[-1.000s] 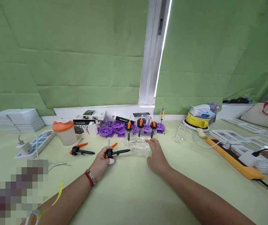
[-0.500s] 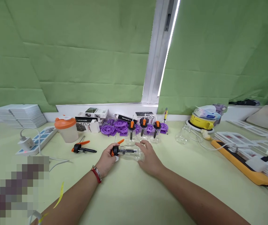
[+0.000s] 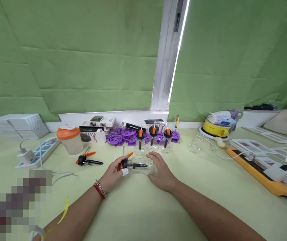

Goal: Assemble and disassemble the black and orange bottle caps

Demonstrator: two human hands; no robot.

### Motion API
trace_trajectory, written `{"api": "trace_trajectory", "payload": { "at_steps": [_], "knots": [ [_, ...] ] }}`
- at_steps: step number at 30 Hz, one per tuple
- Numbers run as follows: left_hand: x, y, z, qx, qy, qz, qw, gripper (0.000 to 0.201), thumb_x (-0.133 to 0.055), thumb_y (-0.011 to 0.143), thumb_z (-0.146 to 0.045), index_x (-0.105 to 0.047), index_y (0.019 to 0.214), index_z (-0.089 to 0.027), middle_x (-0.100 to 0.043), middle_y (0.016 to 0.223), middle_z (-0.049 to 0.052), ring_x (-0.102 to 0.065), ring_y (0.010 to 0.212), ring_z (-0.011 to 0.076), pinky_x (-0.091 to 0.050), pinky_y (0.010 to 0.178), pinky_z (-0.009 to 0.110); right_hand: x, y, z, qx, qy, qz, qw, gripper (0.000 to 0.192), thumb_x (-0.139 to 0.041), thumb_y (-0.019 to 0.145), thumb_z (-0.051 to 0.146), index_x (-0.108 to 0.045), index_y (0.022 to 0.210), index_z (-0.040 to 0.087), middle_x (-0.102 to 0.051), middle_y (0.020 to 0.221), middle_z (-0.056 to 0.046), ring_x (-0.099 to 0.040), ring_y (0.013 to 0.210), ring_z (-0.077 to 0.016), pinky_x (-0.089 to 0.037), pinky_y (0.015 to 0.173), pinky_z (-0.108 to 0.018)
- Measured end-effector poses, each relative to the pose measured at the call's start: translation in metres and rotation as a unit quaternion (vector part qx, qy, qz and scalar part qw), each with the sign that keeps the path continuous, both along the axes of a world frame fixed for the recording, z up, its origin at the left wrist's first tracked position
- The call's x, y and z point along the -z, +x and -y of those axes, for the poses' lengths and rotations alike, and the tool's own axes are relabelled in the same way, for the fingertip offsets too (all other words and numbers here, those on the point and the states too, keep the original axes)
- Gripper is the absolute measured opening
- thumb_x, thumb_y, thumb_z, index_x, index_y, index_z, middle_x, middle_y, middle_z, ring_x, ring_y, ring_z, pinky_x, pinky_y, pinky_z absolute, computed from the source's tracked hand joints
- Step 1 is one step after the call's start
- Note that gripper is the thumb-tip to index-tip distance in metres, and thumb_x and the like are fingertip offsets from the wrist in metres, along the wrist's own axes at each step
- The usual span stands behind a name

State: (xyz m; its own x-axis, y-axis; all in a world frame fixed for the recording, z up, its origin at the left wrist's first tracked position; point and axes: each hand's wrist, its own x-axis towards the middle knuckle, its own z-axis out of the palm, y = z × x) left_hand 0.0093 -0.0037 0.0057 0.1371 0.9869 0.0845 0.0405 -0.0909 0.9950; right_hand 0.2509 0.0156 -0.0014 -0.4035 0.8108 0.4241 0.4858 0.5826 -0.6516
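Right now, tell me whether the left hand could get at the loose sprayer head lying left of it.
Probably yes: the left hand grips a pump, but the sprayer head lies close on bare table, nothing between.

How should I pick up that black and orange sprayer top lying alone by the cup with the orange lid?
Probably pinch the sprayer top by its chunky black collar, coming from above. It lies flat on the table, its thin black tube pointing right and orange trigger sticking out behind, so the collar is the thickest part.

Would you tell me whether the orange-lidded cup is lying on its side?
No, the orange-lidded cup stands upright on the table, left of the hands.
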Motion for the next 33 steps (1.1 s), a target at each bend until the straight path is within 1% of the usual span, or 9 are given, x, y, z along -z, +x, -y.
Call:
{"api": "trace_trajectory", "payload": {
  "at_steps": [6, 13, 17, 21, 24, 26, 28, 31, 33],
  "knots": [
    [0.003, -0.002, -0.002, 0.011, 0.005, -0.004, 1.0, 0.06, -0.072, 0.07, -0.03, -0.051, 0.126, -0.019, -0.056, 0.124, 0.01, -0.052, 0.112, 0.0241, -0.041, 0.095, 0.036, -0.001, 0.004, -0.002, -0.02, -0.035, -0.051, 0.998, 0.073, -0.064, 0.062, 0.011, -0.044, 0.13, 0.029, -0.034, 0.138, -0.006, -0.036, 0.13, -0.0223, -0.028, 0.111, -0.042],
    [0.002, -0.001, -0.002, 0.016, 0.022, -0.008, 1.0, 0.048, -0.073, 0.07, -0.03, -0.054, 0.113, -0.019, -0.059, 0.11, 0.009, -0.055, 0.092, 0.0187, -0.045, 0.086, 0.036, 0.001, 0.01, -0.009, -0.057, -0.078, -0.115, 0.989, 0.076, -0.069, 0.06, 0.012, -0.043, 0.13, 0.028, -0.035, 0.14, -0.007, -0.037, 0.129, -0.0224, -0.033, 0.107, -0.04],
    [0.0, 0.0, 0.0, 0.017, 0.01, 0.002, 1.0, 0.042, -0.071, 0.071, -0.031, -0.053, 0.108, -0.02, -0.059, 0.102, 0.007, -0.054, 0.082, 0.0159, -0.046, 0.08, 0.035, 0.005, 0.012, -0.015, -0.073, -0.138, -0.153, 0.976, 0.081, -0.077, 0.058, 0.019, -0.04, 0.131, 0.024, -0.04, 0.138, -0.01, -0.042, 0.126, -0.0244, -0.031, 0.107, -0.043],
    [0.001, 0.0, 0.0, 0.022, 0.009, 0.016, 1.0, 0.042, -0.071, 0.071, -0.03, -0.052, 0.107, -0.02, -0.059, 0.1, 0.006, -0.054, 0.082, 0.0158, -0.047, 0.079, 0.035, 0.009, 0.014, -0.022, -0.096, -0.171, -0.183, 0.963, 0.077, -0.081, 0.058, 0.025, -0.045, 0.126, 0.023, -0.045, 0.135, -0.011, -0.044, 0.124, -0.025, -0.034, 0.105, -0.044],
    [0.003, -0.002, 0.0, 0.016, 0.014, 0.012, 1.0, 0.042, -0.072, 0.071, -0.031, -0.053, 0.107, -0.02, -0.06, 0.1, 0.006, -0.054, 0.082, 0.016, -0.047, 0.079, 0.035, 0.011, 0.014, -0.024, -0.121, -0.203, -0.218, 0.947, 0.081, -0.083, 0.058, 0.029, -0.042, 0.128, 0.023, -0.048, 0.131, -0.013, -0.049, 0.118, -0.0245, -0.038, 0.101, -0.044],
    [0.004, -0.002, 0.001, 0.01, 0.023, 0.006, 1.0, 0.043, -0.071, 0.072, -0.03, -0.053, 0.109, -0.019, -0.059, 0.102, 0.007, -0.054, 0.084, 0.0162, -0.046, 0.081, 0.035, 0.011, 0.013, -0.024, -0.122, -0.229, -0.238, 0.936, 0.081, -0.081, 0.061, 0.034, -0.041, 0.13, 0.023, -0.05, 0.126, -0.014, -0.053, 0.112, -0.0237, -0.04, 0.098, -0.045],
    [0.004, -0.003, 0.002, 0.008, 0.033, 0.001, 0.999, 0.043, -0.071, 0.072, -0.03, -0.053, 0.11, -0.02, -0.058, 0.103, 0.007, -0.053, 0.085, 0.0163, -0.046, 0.082, 0.035, 0.011, 0.013, -0.022, -0.121, -0.245, -0.251, 0.929, 0.072, -0.076, 0.067, 0.041, -0.042, 0.128, 0.023, -0.053, 0.122, -0.013, -0.054, 0.109, -0.0223, -0.04, 0.097, -0.045],
    [0.002, -0.002, 0.003, 0.015, 0.035, -0.002, 0.999, 0.043, -0.07, 0.072, -0.03, -0.052, 0.11, -0.02, -0.057, 0.098, 0.006, -0.053, 0.083, 0.0162, -0.046, 0.08, 0.035, 0.012, 0.012, -0.021, -0.124, -0.254, -0.258, 0.924, 0.059, -0.067, 0.076, 0.048, -0.047, 0.125, 0.023, -0.056, 0.118, -0.011, -0.054, 0.11, -0.0212, -0.039, 0.098, -0.043],
    [0.0, -0.001, 0.004, 0.018, 0.032, 0.001, 0.999, 0.042, -0.07, 0.072, -0.03, -0.052, 0.109, -0.019, -0.056, 0.094, 0.005, -0.053, 0.081, 0.016, -0.046, 0.079, 0.034, 0.012, 0.012, -0.021, -0.122, -0.259, -0.254, 0.924, 0.059, -0.063, 0.078, 0.053, -0.048, 0.127, 0.023, -0.056, 0.119, -0.011, -0.053, 0.111, -0.0215, -0.038, 0.099, -0.043]
  ]
}}
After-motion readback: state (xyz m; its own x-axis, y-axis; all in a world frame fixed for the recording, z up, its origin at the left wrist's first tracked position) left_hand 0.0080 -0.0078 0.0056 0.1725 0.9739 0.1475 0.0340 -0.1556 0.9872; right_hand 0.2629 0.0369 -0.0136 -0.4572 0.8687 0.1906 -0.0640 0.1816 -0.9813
